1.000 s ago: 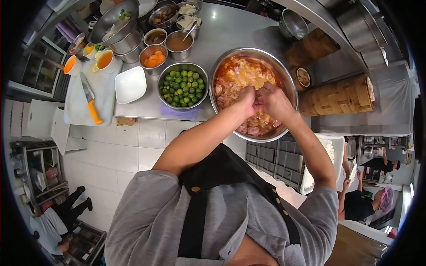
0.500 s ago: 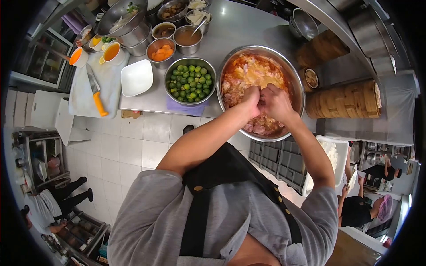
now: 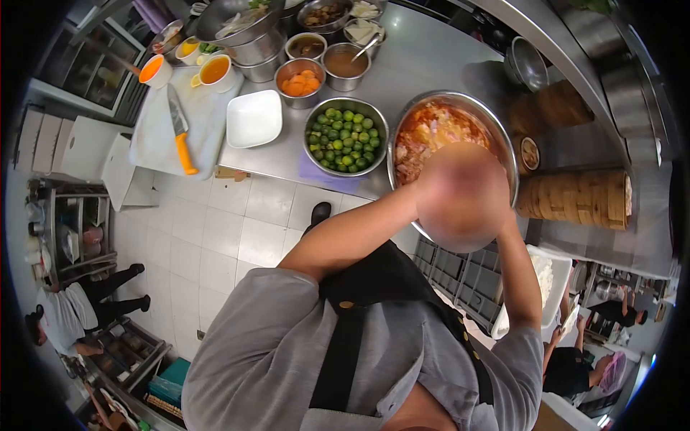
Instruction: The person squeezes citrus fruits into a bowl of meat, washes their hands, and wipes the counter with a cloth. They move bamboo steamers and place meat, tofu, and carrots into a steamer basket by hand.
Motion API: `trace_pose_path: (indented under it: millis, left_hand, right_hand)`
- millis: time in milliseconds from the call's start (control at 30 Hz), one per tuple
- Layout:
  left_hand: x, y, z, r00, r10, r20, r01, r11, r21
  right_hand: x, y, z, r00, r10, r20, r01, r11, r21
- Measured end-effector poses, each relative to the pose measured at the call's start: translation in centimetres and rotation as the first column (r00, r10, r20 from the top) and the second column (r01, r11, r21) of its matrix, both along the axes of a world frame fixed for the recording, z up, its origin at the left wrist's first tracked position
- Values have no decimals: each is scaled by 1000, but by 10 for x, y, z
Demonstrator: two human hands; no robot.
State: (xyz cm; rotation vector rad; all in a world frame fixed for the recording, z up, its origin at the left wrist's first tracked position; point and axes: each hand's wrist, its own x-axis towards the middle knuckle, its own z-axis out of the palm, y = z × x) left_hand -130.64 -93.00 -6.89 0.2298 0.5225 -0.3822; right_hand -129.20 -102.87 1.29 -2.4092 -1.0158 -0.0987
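Observation:
A large steel bowl [image 3: 512, 147] holds pieces of raw meat [image 3: 413, 159] in a red-orange, oily sauce [image 3: 449, 123]. Both my hands are over its near half, where a round blur covers them. My left hand [image 3: 435, 188] comes in from the left and my right hand [image 3: 492, 192] from the lower right, close together. The blur hides their fingers and anything in them. Just left of this bowl is a smaller steel bowl of small green citrus fruits [image 3: 345, 140], standing on a purple cloth [image 3: 327, 177].
Leftward on the steel counter are a white square dish [image 3: 254, 119], a cutting board [image 3: 147, 147] with an orange-handled knife [image 3: 184, 147], and steel containers of carrots [image 3: 302, 84] and brown sauce [image 3: 346, 62]. Bamboo steamers [image 3: 571, 199] stand at right. Below is a grey crate [image 3: 460, 269]. Co-workers are farther off.
My view has shifted, so the counter and bowls appear farther right. Both hands remain over the meat bowl; they were visible with curled fingers before and are blurred now.

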Motion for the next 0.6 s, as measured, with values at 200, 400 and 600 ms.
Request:
trace_pose_path:
  millis: [200,400,600]
  left_hand:
    - [8,1,-22,994,97,53,-96,995,-22]
    - [16,3,-44,978,-3,208,-13,997,77]
    - [3,19,-36,935,154,321,-167,986,14]
  right_hand:
    - [7,24,5,985,72,-158,-64,996,58]
    - [48,215,24,951,153,-267,-118,983,141]
    - [77,286,-3,925,321,-203,-355,922,-157]
